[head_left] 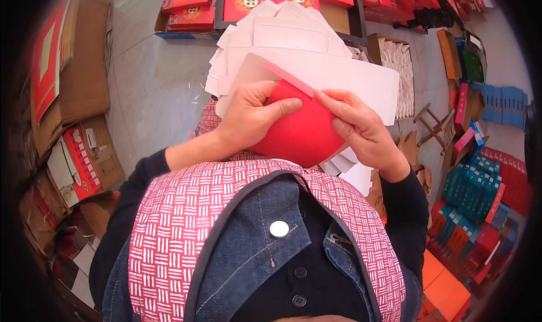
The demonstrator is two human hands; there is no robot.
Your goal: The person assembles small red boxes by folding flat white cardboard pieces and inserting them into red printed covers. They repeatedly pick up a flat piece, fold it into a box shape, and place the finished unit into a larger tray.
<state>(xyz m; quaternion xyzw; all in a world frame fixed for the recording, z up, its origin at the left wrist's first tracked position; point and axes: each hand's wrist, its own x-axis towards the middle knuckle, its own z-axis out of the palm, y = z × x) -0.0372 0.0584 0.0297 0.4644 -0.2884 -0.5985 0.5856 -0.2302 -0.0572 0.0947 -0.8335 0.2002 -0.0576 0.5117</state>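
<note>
Nearest is the red-and-white patterned apron [180,220]; just beyond its far edge, the red card [299,131] is held between both hands. The left hand [251,113] clamps its left side, thumb on the red face; the right hand [361,121] pinches its right side beside the pink strip [291,80]. Farther lie fanned white blanks [316,56], then red boxes [248,3] in a dark tray [360,17].

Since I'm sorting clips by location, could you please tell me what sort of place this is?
Probably a packaging workshop: the fanned pile of flat white card pieces, the held red card and the decorated red boxes beyond suggest it.
</note>
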